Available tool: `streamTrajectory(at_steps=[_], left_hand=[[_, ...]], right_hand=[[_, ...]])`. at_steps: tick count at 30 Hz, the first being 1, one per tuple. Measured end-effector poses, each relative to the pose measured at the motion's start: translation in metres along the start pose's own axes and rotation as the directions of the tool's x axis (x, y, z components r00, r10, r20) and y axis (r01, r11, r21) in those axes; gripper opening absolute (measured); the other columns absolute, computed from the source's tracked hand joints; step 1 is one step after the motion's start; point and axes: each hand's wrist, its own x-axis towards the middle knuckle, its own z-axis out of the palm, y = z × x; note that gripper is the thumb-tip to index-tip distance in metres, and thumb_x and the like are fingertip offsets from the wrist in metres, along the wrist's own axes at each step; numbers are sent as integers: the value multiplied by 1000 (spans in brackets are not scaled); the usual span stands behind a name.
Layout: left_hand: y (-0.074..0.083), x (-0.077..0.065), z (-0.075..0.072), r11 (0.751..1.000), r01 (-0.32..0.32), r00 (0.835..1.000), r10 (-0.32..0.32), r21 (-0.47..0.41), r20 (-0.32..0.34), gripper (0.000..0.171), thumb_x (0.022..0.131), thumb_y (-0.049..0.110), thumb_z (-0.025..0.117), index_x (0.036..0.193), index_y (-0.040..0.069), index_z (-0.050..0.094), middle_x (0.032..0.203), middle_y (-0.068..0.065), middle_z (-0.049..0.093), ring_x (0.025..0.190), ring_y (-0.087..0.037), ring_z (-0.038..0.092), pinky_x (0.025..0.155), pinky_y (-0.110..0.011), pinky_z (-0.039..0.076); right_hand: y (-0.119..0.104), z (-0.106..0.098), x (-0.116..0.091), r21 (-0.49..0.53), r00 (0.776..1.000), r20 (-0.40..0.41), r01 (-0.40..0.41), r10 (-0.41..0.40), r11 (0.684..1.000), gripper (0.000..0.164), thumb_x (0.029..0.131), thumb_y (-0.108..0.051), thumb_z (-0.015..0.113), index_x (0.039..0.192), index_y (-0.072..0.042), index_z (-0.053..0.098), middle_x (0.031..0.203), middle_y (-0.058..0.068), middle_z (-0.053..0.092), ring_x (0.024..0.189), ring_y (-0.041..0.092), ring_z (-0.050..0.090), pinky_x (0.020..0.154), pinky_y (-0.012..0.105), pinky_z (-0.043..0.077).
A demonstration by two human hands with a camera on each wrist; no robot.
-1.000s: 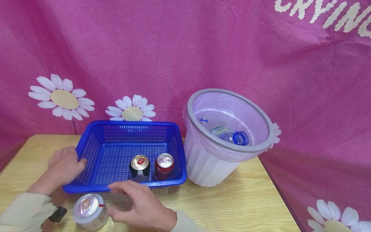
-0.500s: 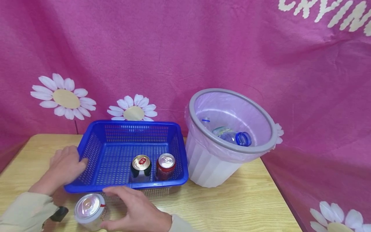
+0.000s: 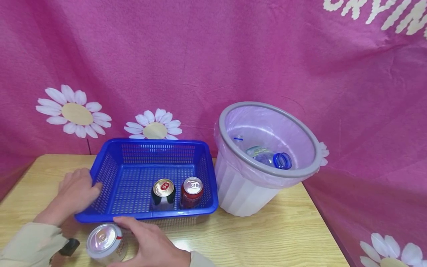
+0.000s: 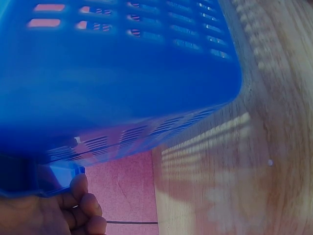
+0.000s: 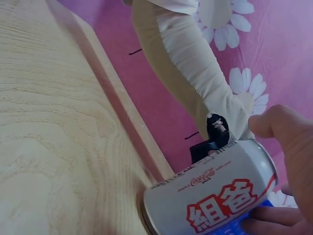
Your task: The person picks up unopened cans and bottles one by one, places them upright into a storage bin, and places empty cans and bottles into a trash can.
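My left hand [image 3: 76, 193] grips the left rim of the blue plastic basket [image 3: 146, 216]; in the left wrist view its fingers [image 4: 83, 208] curl round the rim. A white soda can [image 3: 106, 246] with red lettering stands upright on the table before the basket's front left corner. Just right of that can is my right hand [image 3: 155, 244], thumb and fingers spread around its side. The right wrist view has the thumb near the can's top end, and contact cannot be made out. Inside the basket stand a dark can [image 3: 163, 196] with a gold top and a red can [image 3: 192, 194].
A white bin [image 3: 245, 193] with a grey rim and a clear liner stands right of the basket, holding several plastic bottles [image 3: 263, 157]. Behind the wooden table [image 3: 267, 237] hangs a pink cloth [image 3: 200, 66] with daisies. A dark wrist device [image 3: 69, 247] sits at the left cuff.
My right hand has moved left, closer round the white can. The left hand keeps its hold on the basket rim. The whole view has shifted slightly.
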Motion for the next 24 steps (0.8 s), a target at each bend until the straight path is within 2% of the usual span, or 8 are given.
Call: streamTrajectory(at_steps=[6, 10, 16, 24], left_hand=[[0, -1, 0, 1000, 1, 1000, -1, -8, -3, 44, 97, 24, 54, 108, -18, 49, 92, -25, 50, 88, -44, 45, 69, -43, 32], [1, -1, 0, 1000, 0, 1000, 0, -11, -8, 43, 96, 24, 54, 106, -17, 50, 90, -25, 50, 87, -43, 45, 68, -42, 32], [0, 0, -1, 1000, -8, 1000, 8, -11, -13, 40, 96, 24, 55, 103, -16, 50, 90, -25, 50, 87, -43, 45, 69, -43, 32], [2, -1, 0, 1000, -5, 1000, 5, -6, -12, 39, 97, 24, 54, 103, -15, 50, 90, -24, 50, 88, -42, 45, 70, -42, 32]], right_hand=[[3, 8, 2, -79, 996, -56, 58, -63, 995, 91, 83, -40, 86, 156, -27, 33, 146, -11, 61, 131, -4, 55, 109, 10, 40], [4, 12, 4, -104, 993, -81, 80, -89, 991, 93, 82, -40, 87, 157, -25, 32, 147, -9, 61, 132, -3, 56, 110, 9, 38], [7, 18, 7, -79, 993, -74, 81, -87, 994, 93, 84, -39, 86, 158, -26, 30, 152, -7, 56, 134, 0, 55, 110, 10, 39], [11, 28, 13, -73, 988, -91, 117, -124, 990, 102, 80, -34, 90, 159, -23, 26, 151, -1, 57, 133, 1, 56, 110, 8, 37]])
